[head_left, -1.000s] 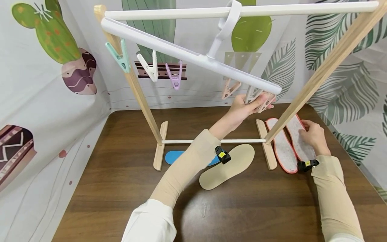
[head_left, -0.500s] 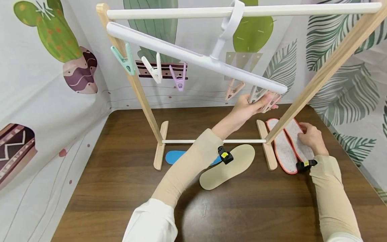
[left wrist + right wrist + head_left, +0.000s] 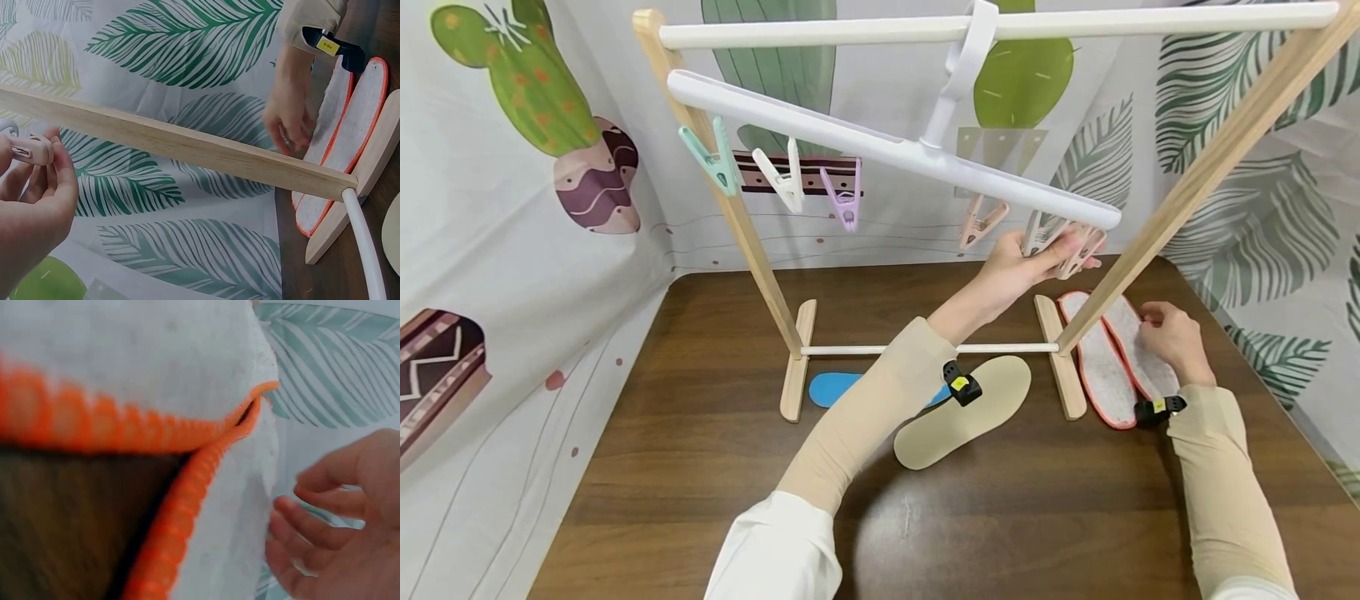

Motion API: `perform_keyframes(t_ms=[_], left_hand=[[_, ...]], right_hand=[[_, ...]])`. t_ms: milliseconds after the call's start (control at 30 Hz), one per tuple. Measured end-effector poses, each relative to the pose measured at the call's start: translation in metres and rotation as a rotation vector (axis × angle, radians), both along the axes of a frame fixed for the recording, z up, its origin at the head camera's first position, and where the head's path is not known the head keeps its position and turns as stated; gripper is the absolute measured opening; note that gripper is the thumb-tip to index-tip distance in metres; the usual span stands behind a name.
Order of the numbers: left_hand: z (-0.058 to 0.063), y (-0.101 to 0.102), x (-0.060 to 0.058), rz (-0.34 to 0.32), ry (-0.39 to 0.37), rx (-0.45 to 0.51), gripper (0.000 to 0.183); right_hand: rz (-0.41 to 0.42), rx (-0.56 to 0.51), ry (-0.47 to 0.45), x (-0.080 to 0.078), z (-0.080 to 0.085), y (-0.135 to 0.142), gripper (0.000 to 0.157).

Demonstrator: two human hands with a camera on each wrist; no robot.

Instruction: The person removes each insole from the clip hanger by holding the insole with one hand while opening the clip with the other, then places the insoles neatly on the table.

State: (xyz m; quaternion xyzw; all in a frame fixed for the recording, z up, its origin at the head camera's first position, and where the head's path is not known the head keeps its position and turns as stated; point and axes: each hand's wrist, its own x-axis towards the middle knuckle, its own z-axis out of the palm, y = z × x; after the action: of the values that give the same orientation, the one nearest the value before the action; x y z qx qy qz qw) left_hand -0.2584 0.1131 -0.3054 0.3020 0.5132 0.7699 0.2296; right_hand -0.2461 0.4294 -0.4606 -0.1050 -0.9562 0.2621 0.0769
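Observation:
My left hand (image 3: 1009, 273) pinches the pale pink clothespin (image 3: 1084, 250) at the low right end of a white clip hanger (image 3: 880, 142), which hangs tilted by its hook from the rack's top bar. A greyish-white clothespin (image 3: 1039, 233) is beside my thumb. In the right wrist view, my right hand (image 3: 340, 519) has its fingers loosely bent at the edge of a grey felt insole (image 3: 228, 531) with orange stitched trim. Another orange-edged insole (image 3: 1103, 371) lies alongside, overlapping it at one end. No object shows between the right fingers.
A wooden rack post (image 3: 1195, 183) rises between my hands. Under the rack lie a beige insole (image 3: 977, 412) and a blue insole (image 3: 831, 389), the blue one partly hidden by my left forearm. Mint (image 3: 718, 158), white (image 3: 786, 177) and purple (image 3: 844, 198) clothespins hang at left.
The hanger has shifted a little to the right, with my left hand still pinching its end clothespin. My right hand has moved slightly at the insole, which has shifted slightly left.

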Motion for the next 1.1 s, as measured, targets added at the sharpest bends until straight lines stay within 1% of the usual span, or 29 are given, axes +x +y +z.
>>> perform_keyframes(t_ms=[67,100,133,200,267,300,333,367,433,500,533,567,667,767,833,900,1000,1033,1100], left_hand=[[0.002,0.000,0.001,-0.006,0.006,0.002,0.034],[0.003,0.000,0.001,-0.008,0.010,0.001,0.034],[0.004,0.000,0.002,-0.008,0.014,0.000,0.034],[0.006,-0.001,0.004,-0.005,0.021,0.000,0.034],[0.008,-0.001,0.005,0.006,0.030,0.001,0.034],[0.008,-0.001,0.006,0.016,0.028,0.001,0.034],[0.008,-0.001,0.007,0.025,0.026,0.004,0.033],[0.009,-0.001,0.007,0.024,0.020,0.019,0.034],[0.009,0.001,0.007,0.028,0.012,0.042,0.034],[0.008,0.003,0.007,0.018,0.000,0.081,0.035],[0.008,0.005,0.007,0.009,-0.006,0.097,0.035],[0.007,0.006,0.007,-0.003,-0.010,0.113,0.035],[0.007,0.008,0.008,-0.011,-0.009,0.128,0.036],[0.007,0.007,0.009,-0.008,-0.003,0.117,0.037],[0.006,0.006,0.010,-0.005,0.004,0.101,0.038],[0.006,0.006,0.009,-0.008,0.005,0.084,0.039],[0.005,0.005,0.009,-0.015,-0.018,0.063,0.039],[0.005,0.005,0.008,-0.015,-0.036,0.060,0.039],[0.004,0.004,0.008,-0.007,-0.063,0.053,0.037]], right_hand=[[-0.089,-0.029,0.102,-0.001,0.002,-0.003,0.038],[-0.142,-0.055,0.173,-0.001,0.004,-0.005,0.036],[-0.192,-0.105,0.249,-0.002,0.006,-0.007,0.035],[-0.291,-0.251,0.421,-0.004,0.012,-0.012,0.033],[-0.358,-0.444,0.630,-0.006,0.021,-0.018,0.030],[-0.371,-0.537,0.743,-0.006,0.027,-0.021,0.029],[-0.376,-0.641,0.843,-0.006,0.033,-0.024,0.027],[-0.380,-0.721,0.934,-0.005,0.040,-0.027,0.026],[-0.363,-0.818,1.091,-0.002,0.053,-0.033,0.023],[-0.332,-0.846,1.190,0.002,0.066,-0.040,0.020],[-0.320,-0.834,1.224,0.006,0.072,-0.044,0.020],[-0.306,-0.792,1.260,0.009,0.077,-0.050,0.020],[-0.240,-0.676,1.356,0.022,0.095,-0.071,0.021],[-0.136,-0.612,1.436,0.034,0.112,-0.101,0.020],[-0.050,-0.614,1.459,0.040,0.121,-0.120,0.020],[0.045,-0.627,1.450,0.044,0.127,-0.138,0.018],[0.171,-0.624,1.395,0.048,0.131,-0.159,0.018],[0.205,-0.622,1.365,0.049,0.132,-0.165,0.020],[0.277,-0.615,1.286,0.052,0.135,-0.175,0.031]])
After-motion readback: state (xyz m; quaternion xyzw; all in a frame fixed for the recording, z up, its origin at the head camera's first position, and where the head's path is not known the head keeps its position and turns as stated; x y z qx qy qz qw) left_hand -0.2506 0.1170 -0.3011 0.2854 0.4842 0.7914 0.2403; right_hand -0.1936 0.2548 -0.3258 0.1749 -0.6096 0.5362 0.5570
